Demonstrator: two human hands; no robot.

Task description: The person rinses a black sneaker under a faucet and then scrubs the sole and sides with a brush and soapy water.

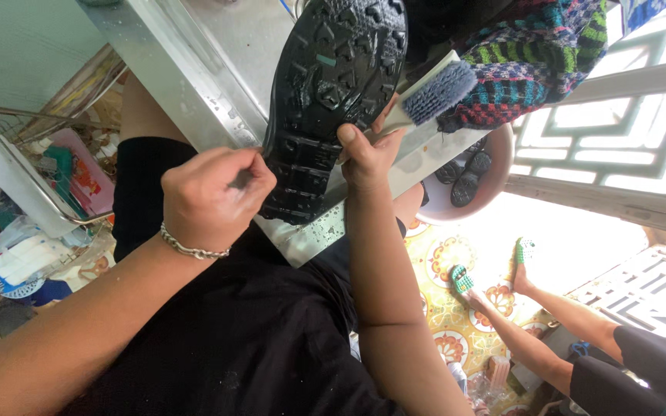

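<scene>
Bench (194, 73): steel, wet, lies under and behind the shoe.

Shoe (333, 85): black, sole up toward the camera, deep tread, heel end resting on the bench edge. It is the workpiece, held between both hands.

Knit cloth (537, 54): multicolour, just to the right of the shoe and touching the brush. Pink basin (495, 185): below-right of the shoe, with dark soles inside. Wire rack (17, 166) with plastic ware: well left of the shoe. Another person's 2 feet in green sandals (462, 280) are on the patterned floor (441, 323), well below-right of the shoe. They aren't involved.

Brush (437, 92): white back, grey-blue bristles, lying against the shoe's right edge. It seems trapped by the right hand, but I can't tell for sure.

Right hand (368, 158): closed on the shoe's right edge, thumb pressed flat on the sole. It acts as the clamp.

Left hand (217, 196), with the bracelet: curled into a fist at the shoe's left edge, thumb and forefinger pinching a small dark thing (240, 179) against the tread. Too small to tell whether it's a pick or debris.

Step, my read: detail work on the sole, picking at the grooves at the left edge, with the brush parked.

The next move calls for:
1. The right hand keeps the clamp firm so the shoe doesn't twist off the bench edge.
2. The left hand works groove by groove with a short pull away from the right thumb.
3. The brush needs a free hand before it's usable.
</scene>
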